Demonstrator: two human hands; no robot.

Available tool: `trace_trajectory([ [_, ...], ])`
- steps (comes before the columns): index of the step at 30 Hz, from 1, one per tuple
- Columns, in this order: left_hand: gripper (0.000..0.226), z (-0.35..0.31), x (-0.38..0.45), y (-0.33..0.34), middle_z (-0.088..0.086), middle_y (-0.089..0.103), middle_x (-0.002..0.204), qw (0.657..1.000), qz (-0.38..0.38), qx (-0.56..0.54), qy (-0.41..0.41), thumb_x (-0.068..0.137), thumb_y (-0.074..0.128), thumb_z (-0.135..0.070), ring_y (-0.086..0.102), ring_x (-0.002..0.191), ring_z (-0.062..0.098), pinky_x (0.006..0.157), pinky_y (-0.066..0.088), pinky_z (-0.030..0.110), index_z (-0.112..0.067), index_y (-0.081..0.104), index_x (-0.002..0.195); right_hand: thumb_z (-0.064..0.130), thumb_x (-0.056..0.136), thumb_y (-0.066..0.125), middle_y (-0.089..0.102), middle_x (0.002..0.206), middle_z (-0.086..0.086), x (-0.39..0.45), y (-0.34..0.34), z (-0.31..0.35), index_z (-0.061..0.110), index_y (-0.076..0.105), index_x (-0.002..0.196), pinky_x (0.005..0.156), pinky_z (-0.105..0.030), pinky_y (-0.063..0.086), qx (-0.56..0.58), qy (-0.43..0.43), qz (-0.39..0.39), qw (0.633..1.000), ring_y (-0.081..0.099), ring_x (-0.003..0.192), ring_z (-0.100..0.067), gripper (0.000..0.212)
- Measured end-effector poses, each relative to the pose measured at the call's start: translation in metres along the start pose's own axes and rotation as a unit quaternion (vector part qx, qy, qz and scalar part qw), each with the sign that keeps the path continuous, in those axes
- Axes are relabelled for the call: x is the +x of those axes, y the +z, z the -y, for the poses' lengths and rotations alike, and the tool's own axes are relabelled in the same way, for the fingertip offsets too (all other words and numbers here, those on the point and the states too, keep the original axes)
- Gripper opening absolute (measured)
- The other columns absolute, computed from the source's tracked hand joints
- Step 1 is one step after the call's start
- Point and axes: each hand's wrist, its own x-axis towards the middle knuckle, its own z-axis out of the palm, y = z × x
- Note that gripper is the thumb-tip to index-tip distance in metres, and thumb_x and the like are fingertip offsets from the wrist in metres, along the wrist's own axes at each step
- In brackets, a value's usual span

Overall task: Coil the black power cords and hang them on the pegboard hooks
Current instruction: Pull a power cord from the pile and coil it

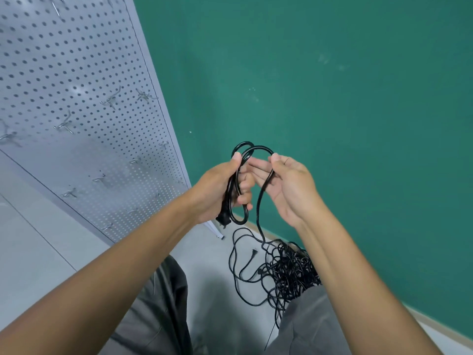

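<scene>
My left hand (220, 188) grips a few loops of a black power cord (252, 149), with its plug (223, 219) hanging just below the fist. My right hand (289, 185) pinches the same cord between thumb and fingers at the top of a fresh loop. From there the cord drops to a tangled pile of black cords (286, 270) on the floor. The grey pegboard (76, 73) stands at the left, with several bare metal hooks (110, 101) on it.
A green wall (332, 85) fills the right and back. The pale floor (38, 239) runs under the pegboard and the pile. My grey trouser legs (163, 303) are at the bottom, beside the pile. A loose plug (254, 253) lies at the pile's left edge.
</scene>
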Motion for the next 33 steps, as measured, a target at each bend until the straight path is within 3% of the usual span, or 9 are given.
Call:
trace_trajectory([
  [4, 0.047, 0.002, -0.002, 0.001, 0.004, 0.052, 0.077, 0.997, -0.014, 0.063, 0.028, 0.113, 0.023, -0.040, 0.049, 0.059, 0.019, 0.065, 0.054, 0.033, -0.008, 0.053, 0.097, 0.012, 0.111, 0.034, 0.075, 0.087, -0.021, -0.012, 0.010, 0.002, 0.013, 0.038, 0.095, 0.047, -0.039, 0.047, 0.012, 0.008, 0.018, 1.000, 0.058, 0.059, -0.030, 0.016],
  [9, 0.051, 0.001, -0.004, -0.006, 0.011, 0.068, 0.111, 0.989, -0.065, 0.121, 0.046, 0.113, 0.029, -0.039, 0.066, 0.107, 0.025, 0.105, 0.050, 0.035, -0.001, 0.062, 0.123, 0.005, 0.108, 0.040, 0.071, 0.097, -0.024, -0.020, 0.024, 0.007, 0.006, 0.047, 0.097, 0.082, -0.044, 0.052, 0.036, -0.004, 0.002, 0.999, 0.060, 0.086, -0.037, 0.013],
  [11, 0.050, -0.003, -0.011, -0.006, 0.019, 0.068, 0.127, 0.996, -0.045, 0.070, 0.037, 0.112, 0.031, -0.039, 0.067, 0.119, 0.035, 0.104, 0.054, 0.037, -0.004, 0.062, 0.129, 0.008, 0.108, 0.041, 0.071, 0.099, -0.019, -0.023, 0.028, 0.011, 0.007, 0.050, 0.097, 0.066, -0.040, 0.055, 0.001, 0.010, 0.028, 1.000, 0.062, 0.078, -0.032, 0.015],
  [13, 0.047, -0.006, -0.018, -0.006, 0.019, 0.070, 0.121, 0.999, -0.026, 0.027, 0.025, 0.111, 0.031, -0.040, 0.070, 0.112, 0.040, 0.096, 0.059, 0.040, -0.005, 0.063, 0.107, 0.012, 0.108, 0.044, 0.070, 0.105, -0.013, -0.025, 0.032, 0.013, 0.009, 0.051, 0.103, 0.060, -0.037, 0.052, -0.071, 0.021, 0.029, 0.997, 0.062, 0.078, -0.028, 0.009],
  [15, 0.045, -0.005, -0.023, -0.008, 0.020, 0.074, 0.108, 1.000, -0.013, 0.017, 0.019, 0.111, 0.031, -0.040, 0.074, 0.101, 0.039, 0.096, 0.059, 0.045, -0.009, 0.051, 0.085, 0.015, 0.107, 0.048, 0.070, 0.104, -0.005, -0.023, 0.031, 0.015, 0.013, 0.052, 0.103, 0.074, -0.035, 0.049, -0.228, -0.016, 0.000, 0.973, 0.063, 0.090, -0.021, 0.006],
  [17, 0.041, -0.004, -0.029, -0.012, 0.012, 0.071, 0.091, 1.000, -0.012, 0.012, 0.020, 0.111, 0.032, -0.040, 0.072, 0.086, 0.035, 0.097, 0.058, 0.050, -0.012, 0.053, 0.090, 0.016, 0.105, 0.053, 0.073, 0.109, -0.005, -0.024, 0.031, 0.021, 0.016, 0.055, 0.099, 0.094, -0.026, 0.044, -0.321, -0.048, 0.016, 0.946, 0.064, 0.108, -0.019, 0.006],
  [24, 0.035, -0.026, -0.049, -0.001, -0.001, 0.041, 0.071, 0.998, 0.024, -0.015, 0.064, 0.112, 0.030, -0.041, 0.038, 0.052, 0.013, 0.053, 0.041, 0.024, -0.020, 0.046, 0.088, 0.007, 0.105, 0.051, 0.073, 0.114, -0.020, -0.038, 0.048, 0.039, 0.011, 0.050, 0.097, 0.097, -0.036, 0.055, -0.205, -0.054, 0.108, 0.971, 0.071, 0.093, -0.027, 0.009],
  [28, 0.038, -0.043, -0.058, 0.020, -0.004, 0.032, 0.063, 0.992, 0.069, 0.029, 0.106, 0.113, 0.028, -0.039, 0.026, 0.043, 0.008, 0.046, 0.032, 0.022, -0.019, 0.039, 0.083, 0.035, 0.109, 0.039, 0.070, 0.125, -0.021, -0.052, 0.071, 0.051, 0.011, 0.045, 0.121, 0.101, -0.047, 0.053, -0.130, -0.053, 0.147, 0.979, 0.068, 0.115, -0.032, 0.028],
  [33, 0.033, -0.081, -0.074, 0.043, -0.004, 0.030, 0.063, 0.982, 0.109, 0.049, 0.144, 0.114, 0.029, -0.034, 0.024, 0.045, 0.007, 0.047, 0.031, 0.022, -0.020, 0.035, 0.085, 0.056, 0.105, 0.034, 0.059, 0.065, 0.001, -0.066, 0.104, 0.085, 0.011, 0.059, 0.099, 0.089, -0.044, 0.057, -0.175, -0.128, 0.092, 0.972, 0.073, 0.075, -0.023, 0.053],
])
